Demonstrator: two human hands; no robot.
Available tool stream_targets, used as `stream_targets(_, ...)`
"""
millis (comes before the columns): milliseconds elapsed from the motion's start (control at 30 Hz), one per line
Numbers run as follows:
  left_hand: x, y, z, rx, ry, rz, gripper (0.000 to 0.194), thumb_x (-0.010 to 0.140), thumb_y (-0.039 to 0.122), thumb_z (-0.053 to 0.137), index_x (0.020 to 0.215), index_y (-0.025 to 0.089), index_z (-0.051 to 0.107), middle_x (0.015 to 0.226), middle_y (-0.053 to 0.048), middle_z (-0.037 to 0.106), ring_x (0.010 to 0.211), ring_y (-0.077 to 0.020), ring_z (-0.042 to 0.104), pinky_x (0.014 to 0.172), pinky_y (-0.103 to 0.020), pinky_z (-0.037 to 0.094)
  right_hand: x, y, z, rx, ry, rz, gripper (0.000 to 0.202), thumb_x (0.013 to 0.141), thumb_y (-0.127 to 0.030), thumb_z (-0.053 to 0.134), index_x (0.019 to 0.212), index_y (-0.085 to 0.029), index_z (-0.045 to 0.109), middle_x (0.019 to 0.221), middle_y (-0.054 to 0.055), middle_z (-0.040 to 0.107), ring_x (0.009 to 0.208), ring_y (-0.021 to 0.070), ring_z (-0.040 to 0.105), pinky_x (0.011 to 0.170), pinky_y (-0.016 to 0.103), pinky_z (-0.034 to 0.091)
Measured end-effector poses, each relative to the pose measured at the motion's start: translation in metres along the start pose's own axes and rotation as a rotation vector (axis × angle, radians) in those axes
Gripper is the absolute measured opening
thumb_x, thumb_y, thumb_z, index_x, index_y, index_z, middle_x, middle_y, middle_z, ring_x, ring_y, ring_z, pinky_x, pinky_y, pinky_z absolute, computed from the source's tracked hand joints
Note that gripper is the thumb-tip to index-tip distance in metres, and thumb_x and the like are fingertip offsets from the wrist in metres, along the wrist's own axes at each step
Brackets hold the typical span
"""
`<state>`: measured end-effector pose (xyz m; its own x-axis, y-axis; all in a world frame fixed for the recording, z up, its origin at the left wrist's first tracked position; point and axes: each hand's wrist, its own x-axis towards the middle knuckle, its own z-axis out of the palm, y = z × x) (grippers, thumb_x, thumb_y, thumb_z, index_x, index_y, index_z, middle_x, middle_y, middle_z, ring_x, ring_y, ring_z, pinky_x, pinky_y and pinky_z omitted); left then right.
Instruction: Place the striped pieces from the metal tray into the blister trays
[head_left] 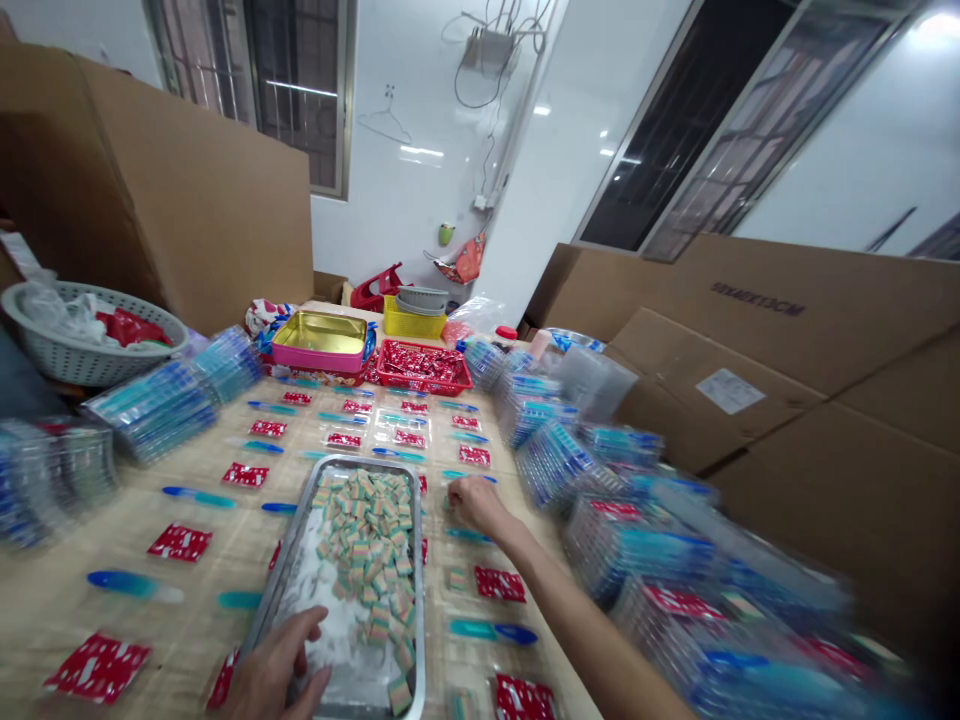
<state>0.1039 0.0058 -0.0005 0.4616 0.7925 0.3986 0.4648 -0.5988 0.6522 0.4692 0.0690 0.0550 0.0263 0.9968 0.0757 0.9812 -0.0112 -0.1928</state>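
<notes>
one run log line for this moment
left hand: over metal tray | right hand: right of tray, near teal plastic piece | tray: striped cubes, white powder

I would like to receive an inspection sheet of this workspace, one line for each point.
Surface: beige table, largely covered.
Job's things: shallow silver metal tray holding striped pastel cubes and white powder; red-and-white packets and slim blue pieces in rows.
Clutter: stacked clear plastic packs along both sides; red plastic basket at the far end.
Grip: left hand at the tray's near left edge; right hand beyond its right rim; holds unclear.
Cables: loose dark wires on the white wall.
Surroundings: brown cardboard boxes, barred windows.
</notes>
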Motion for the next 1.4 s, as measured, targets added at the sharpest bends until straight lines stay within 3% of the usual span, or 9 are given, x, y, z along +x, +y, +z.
stream_targets(133,-0.004,0.000,0.008,-0.045,0.060,-0.049,0.031,0.079,0.029,0.055,0.110,0.026,0.057,0.079,0.000,0.069,0.067,-0.0170,0.065,0.063,-0.025,0.052,-0.008,-0.004,0.003,-0.064,0.040,-0.002,0.021,0.075,-0.003,0.051,0.071,-0.014,0.068,0.091,0.009,0.066,0.071,0.0159,0.059,0.061,0.024,0.034)
stream_targets(233,-0.004,0.001,0.007,-0.049,0.080,-0.062,0.031,0.079,0.029,0.057,0.109,0.025,0.058,0.078,0.001,0.068,0.065,-0.0160,0.063,0.063,-0.025,0.052,-0.012,-0.002,0.004,-0.068,0.064,-0.011,0.022,0.078,-0.005,0.050,0.074,-0.014,0.069,0.088,0.007,0.066,0.074,0.0160,0.059,0.063,0.023,0.035)
stream_targets(600,0.017,0.028,-0.017,0.070,-0.172,-0.151,0.025,0.081,0.020,0.050,0.103,0.017,0.059,0.090,-0.007,0.066,0.080,-0.0199,0.063,0.076,-0.035,0.051,-0.007,0.001,0.009,0.095,0.098,-0.018,0.018,0.078,-0.008,0.053,0.079,-0.013,0.070,0.083,0.009,0.065,0.073,0.0204,0.060,0.064,0.026,0.037)
stream_targets(700,0.028,0.036,-0.018,0.109,-0.184,-0.155,0.021,0.081,0.015,0.046,0.094,0.018,0.062,0.091,-0.008,0.065,0.087,-0.0223,0.061,0.078,-0.036,0.049,-0.023,-0.018,0.004,0.155,0.135,-0.044,0.017,0.083,-0.013,0.052,0.089,-0.014,0.068,0.089,0.009,0.064,0.073,0.0189,0.059,0.067,0.026,0.040)
stream_targets(800,0.041,0.045,-0.016,0.141,-0.240,-0.124,0.021,0.080,0.012,0.046,0.091,0.017,0.063,0.095,-0.009,0.064,0.095,-0.0242,0.059,0.084,-0.037,0.046,-0.052,-0.055,0.004,0.287,0.095,-0.164,0.014,0.084,-0.015,0.053,0.086,-0.018,0.066,0.083,0.003,0.063,0.072,0.0159,0.058,0.067,0.024,0.043)
stream_targets(900,0.049,0.052,-0.008,0.185,-0.355,-0.075,0.022,0.078,0.008,0.046,0.086,0.017,0.064,0.092,-0.009,0.063,0.093,-0.0242,0.057,0.085,-0.038,0.045,-0.080,-0.095,0.010,0.432,0.019,-0.301,0.014,0.078,-0.011,0.062,0.089,-0.018,0.065,0.086,0.003,0.060,0.082,0.0184,0.057,0.072,0.027,0.044)
stream_targets(1000,0.051,0.054,0.000,0.236,-0.429,-0.039,0.025,0.077,0.005,0.045,0.087,0.017,0.063,0.094,-0.009,0.062,0.093,-0.0246,0.056,0.085,-0.039,0.044,-0.096,-0.123,0.017,0.360,-0.001,-0.322,0.022,0.073,-0.008,0.066,0.092,-0.018,0.062,0.092,0.005,0.057,0.089,0.0220,0.053,0.077,0.034,0.042)
stream_targets(1233,0.044,0.050,0.002,0.271,-0.446,-0.072,0.027,0.070,0.002,0.043,0.086,0.017,0.059,0.097,-0.008,0.060,0.096,-0.0241,0.053,0.085,-0.038,0.042,-0.105,-0.140,0.028,0.313,-0.036,-0.336,0.022,0.072,0.000,0.056,0.084,-0.019,0.055,0.093,0.003,0.057,0.094,0.0231,0.047,0.084,0.040,0.036)
stream_targets(1400,0.045,0.051,-0.002,0.264,-0.464,-0.051,0.035,0.071,0.003,0.043,0.099,0.018,0.059,0.103,-0.009,0.059,0.100,-0.0249,0.052,0.088,-0.040,0.041,-0.105,-0.142,0.031,0.308,-0.066,-0.394,0.027,0.071,0.002,0.053,0.088,-0.018,0.056,0.090,0.003,0.059,0.090,0.0221,0.048,0.080,0.037,0.034)
